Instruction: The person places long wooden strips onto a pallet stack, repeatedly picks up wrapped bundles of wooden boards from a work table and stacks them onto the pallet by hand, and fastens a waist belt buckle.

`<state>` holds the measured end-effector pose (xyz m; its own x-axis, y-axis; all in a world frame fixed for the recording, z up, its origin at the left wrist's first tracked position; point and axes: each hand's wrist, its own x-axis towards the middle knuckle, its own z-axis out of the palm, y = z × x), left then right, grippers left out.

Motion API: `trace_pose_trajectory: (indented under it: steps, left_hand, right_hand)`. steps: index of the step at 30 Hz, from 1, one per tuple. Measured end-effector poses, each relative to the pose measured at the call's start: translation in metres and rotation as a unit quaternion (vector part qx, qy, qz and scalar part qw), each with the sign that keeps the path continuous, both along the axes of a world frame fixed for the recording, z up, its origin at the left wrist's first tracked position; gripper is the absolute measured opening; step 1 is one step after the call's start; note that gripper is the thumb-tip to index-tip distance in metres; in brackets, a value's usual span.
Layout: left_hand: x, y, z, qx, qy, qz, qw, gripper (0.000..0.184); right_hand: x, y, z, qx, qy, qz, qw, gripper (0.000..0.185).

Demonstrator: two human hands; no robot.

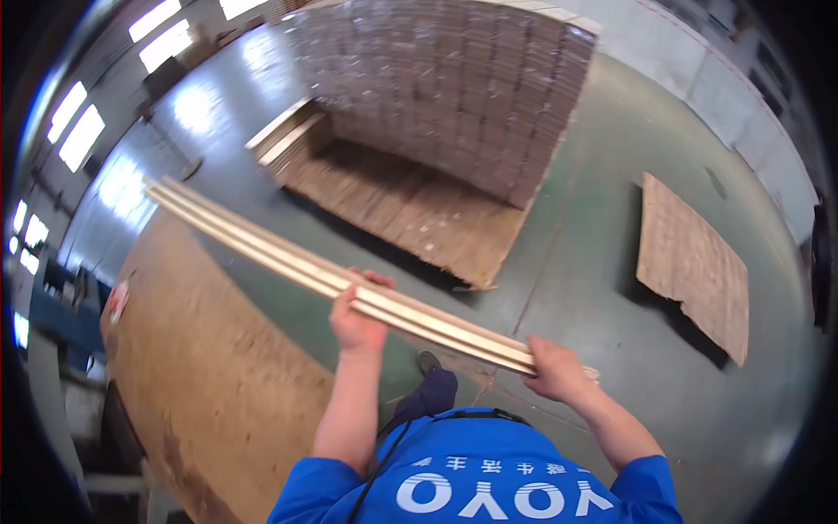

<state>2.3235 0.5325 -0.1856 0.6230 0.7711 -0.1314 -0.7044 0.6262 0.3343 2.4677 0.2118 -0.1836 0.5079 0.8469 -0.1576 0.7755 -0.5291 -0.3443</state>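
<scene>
Left hand [358,328], right hand [559,370] closed around strips [262,249]

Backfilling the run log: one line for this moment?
left hand: grips wooden strips | right hand: grips them near right end | tall board stack: ahead

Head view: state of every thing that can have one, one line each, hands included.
Left hand: closed around the wooden strips.
Right hand: closed on the strips near one end.
Wooden strips: bundled lengthwise, held in both hands.
Tall stack: standing, piled in layers.
Wooden base: partly covered, front part mostly bare.
Loose board: flat, apart from the stack, one edge notched.
Brown surface: stained.
</scene>
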Motion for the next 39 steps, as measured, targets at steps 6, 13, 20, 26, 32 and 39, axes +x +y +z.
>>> trace_pose_trajectory:
  steps: [6, 13, 20, 26, 32, 39]
  left_hand:
    - [0.128, 0.060, 0.047, 0.108, -0.011, -0.043, 0.993, 0.042]
    - [0.317, 0.123, 0.128, 0.336, -0.053, -0.191, 0.921, 0.045]
    - [0.331, 0.153, 0.022, 0.279, 0.123, -0.315, 0.899, 0.040]
    - [0.256, 0.154, -0.153, 0.040, 0.403, -0.129, 0.905, 0.020]
    - [0.203, 0.075, -0.253, -0.195, 0.440, 0.089, 0.872, 0.021]
    - [0.266, -0.020, -0.211, -0.145, 0.562, -0.005, 0.814, 0.025]
  right_hand:
    - [0.101, 0.060, 0.006, 0.106, -0.068, -0.066, 0.990, 0.036]
    - [0.237, 0.092, 0.060, 0.169, -0.039, -0.259, 0.950, 0.026]
    - [0.463, 0.081, 0.168, 0.211, -0.270, -0.322, 0.883, 0.020]
    - [0.638, 0.106, 0.273, 0.148, -0.331, -0.304, 0.881, 0.021]
    - [0.813, 0.154, 0.304, 0.097, -0.361, -0.248, 0.894, 0.021]
    - [0.936, 0.214, 0.323, 0.075, -0.355, -0.182, 0.914, 0.027]
